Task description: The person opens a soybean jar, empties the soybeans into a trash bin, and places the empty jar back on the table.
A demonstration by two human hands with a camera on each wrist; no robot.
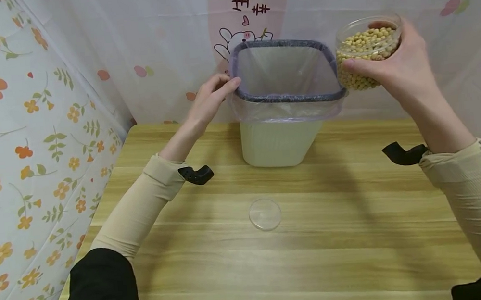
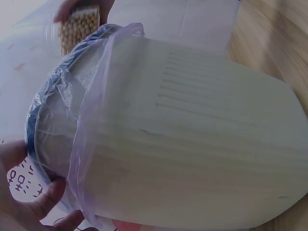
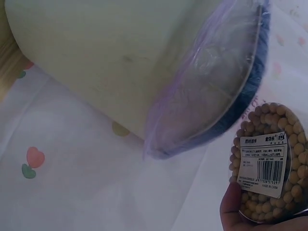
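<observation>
A pale trash bin with a dark rim and a clear purple-edged liner bag stands upright at the table's far side. My left hand holds the bin's rim at its left corner; its fingers show against the rim and bag in the left wrist view. Beside the rim's right side, my right hand grips a clear open jar of soybeans, raised and slightly tilted. The jar's base carries a white barcode label. On the table lies a round clear lid.
The wooden table runs under both forearms. A white patterned curtain hangs right behind the bin, and a floral sheet borders the left side. Black wrist mounts stick out from both sleeves.
</observation>
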